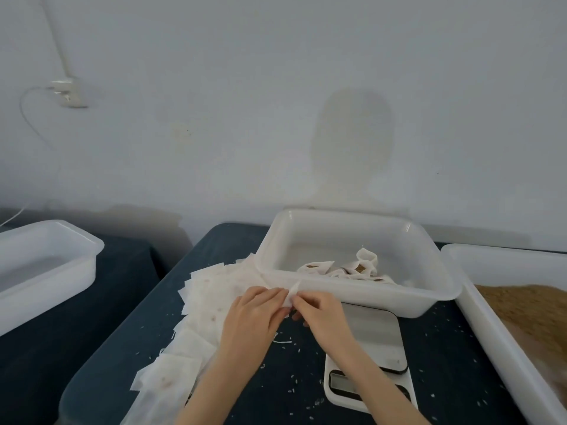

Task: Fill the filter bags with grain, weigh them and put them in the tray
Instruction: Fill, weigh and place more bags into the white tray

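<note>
My left hand [254, 311] and my right hand [319, 311] meet above the dark table, and both pinch one empty white filter bag [294, 290] between their fingertips. Several more empty filter bags [208, 305] lie spread in a loose pile to the left. Just beyond my hands stands a white tray [352, 286] holding several filled bags [343, 268]. A white scale [371, 357] sits under my right forearm, its plate bare. At the right edge a white bin [478, 305] holds brown grain [527, 305].
Another white tray [46, 259] stands on a separate dark table at the left. Spilled grains dot the tabletop [294, 381] around the scale. A wall socket [69, 92] with a cable hangs on the wall at the left.
</note>
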{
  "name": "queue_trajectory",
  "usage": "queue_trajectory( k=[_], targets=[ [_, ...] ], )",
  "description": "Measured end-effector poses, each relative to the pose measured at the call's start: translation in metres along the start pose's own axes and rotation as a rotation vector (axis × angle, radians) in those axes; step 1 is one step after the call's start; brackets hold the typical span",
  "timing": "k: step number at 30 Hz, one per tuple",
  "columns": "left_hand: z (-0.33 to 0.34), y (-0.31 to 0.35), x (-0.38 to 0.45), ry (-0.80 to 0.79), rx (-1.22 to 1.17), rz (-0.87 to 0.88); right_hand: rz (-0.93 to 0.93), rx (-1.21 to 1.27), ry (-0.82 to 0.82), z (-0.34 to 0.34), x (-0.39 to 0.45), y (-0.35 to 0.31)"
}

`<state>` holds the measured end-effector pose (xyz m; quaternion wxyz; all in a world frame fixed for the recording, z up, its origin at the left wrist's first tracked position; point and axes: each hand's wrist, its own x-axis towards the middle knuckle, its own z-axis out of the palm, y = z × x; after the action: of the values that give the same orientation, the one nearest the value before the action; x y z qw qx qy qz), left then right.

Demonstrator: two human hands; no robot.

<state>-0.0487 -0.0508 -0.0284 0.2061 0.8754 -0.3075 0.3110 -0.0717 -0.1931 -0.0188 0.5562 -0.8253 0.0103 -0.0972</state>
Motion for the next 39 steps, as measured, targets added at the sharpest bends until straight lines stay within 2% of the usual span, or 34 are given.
queue_trajectory(
  k=[7,12,18,23,27,33,36,39],
  targets=[
    [0.009,0.012,-0.005,-0.001,0.061,0.083,0.052,0.013,-0.023,-0.016,-0.003,0.004],
    [0.008,0.021,-0.006,-0.27,-0.099,-0.143,0.056,0.044,-0.039,-0.03,-0.005,0.002],
    [0.003,0.037,0.006,-0.162,-0.566,-0.361,0.02,0.005,-0.088,-0.049,-0.01,0.005],
    [0.006,0.047,0.018,-0.181,-0.686,-0.487,0.029,0.074,-0.17,-0.059,-0.015,0.008],
    [0.01,0.057,0.025,-0.253,-0.802,-0.533,0.017,0.076,-0.168,-0.069,-0.018,0.012],
    [0.016,0.066,0.031,-0.284,-0.807,-0.546,0.061,0.089,-0.106,-0.082,-0.023,0.018],
    [0.018,0.07,0.031,-0.274,-0.784,-0.486,0.069,0.056,-0.068,-0.085,-0.025,0.02],
    [0.02,0.072,0.033,-0.241,-0.455,-0.357,0.1,-0.064,0.038,-0.087,-0.028,0.023]
  ],
)
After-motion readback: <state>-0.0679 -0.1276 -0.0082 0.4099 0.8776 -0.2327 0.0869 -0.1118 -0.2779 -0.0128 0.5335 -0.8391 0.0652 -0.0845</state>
